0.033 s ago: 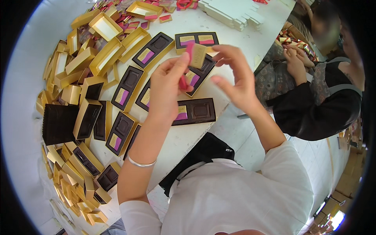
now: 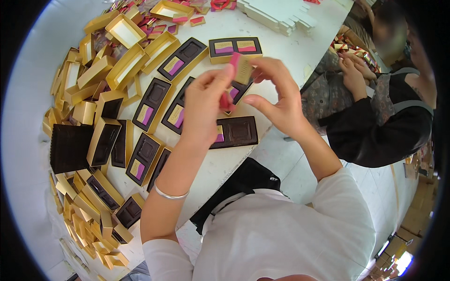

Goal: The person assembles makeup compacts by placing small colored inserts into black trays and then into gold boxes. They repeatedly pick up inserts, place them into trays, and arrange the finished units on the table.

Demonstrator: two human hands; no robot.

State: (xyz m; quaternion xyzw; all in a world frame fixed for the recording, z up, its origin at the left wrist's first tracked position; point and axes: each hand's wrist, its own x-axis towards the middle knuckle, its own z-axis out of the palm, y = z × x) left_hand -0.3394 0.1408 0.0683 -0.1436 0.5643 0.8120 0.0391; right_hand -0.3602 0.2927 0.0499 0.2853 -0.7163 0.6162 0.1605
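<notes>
Nearest, low in the frame: a white short-sleeved shirt [image 2: 281, 229], then a slim silver bangle [image 2: 171, 195] round the left forearm [image 2: 185, 157]. And centre frame, the left grip [image 2: 204, 103] pinches a flat, square gold-and-pink wrapped piece [image 2: 242, 70], a red-pink piece [image 2: 227, 100] tucked lower under the same fingers! The right grip [image 2: 281, 96] has thumb and fingers spread apart, fingertips right beside it; touching or not, I can't tell. The square looks light, stiff, slightly slick, easily dented, so the edges seem the place to hold. Lettering marks its gold face, blurred. Beyond, a long gold box with a dark brown tray [image 2: 242, 131] carries a purple-and-gold piece [image 2: 220, 134]. Upper left, open-topped gold cardboard boxes [image 2: 126, 30] crowd the white surface [image 2: 221, 27]; upper right, a co-worker's black sleeve [image 2: 370, 131].
</notes>
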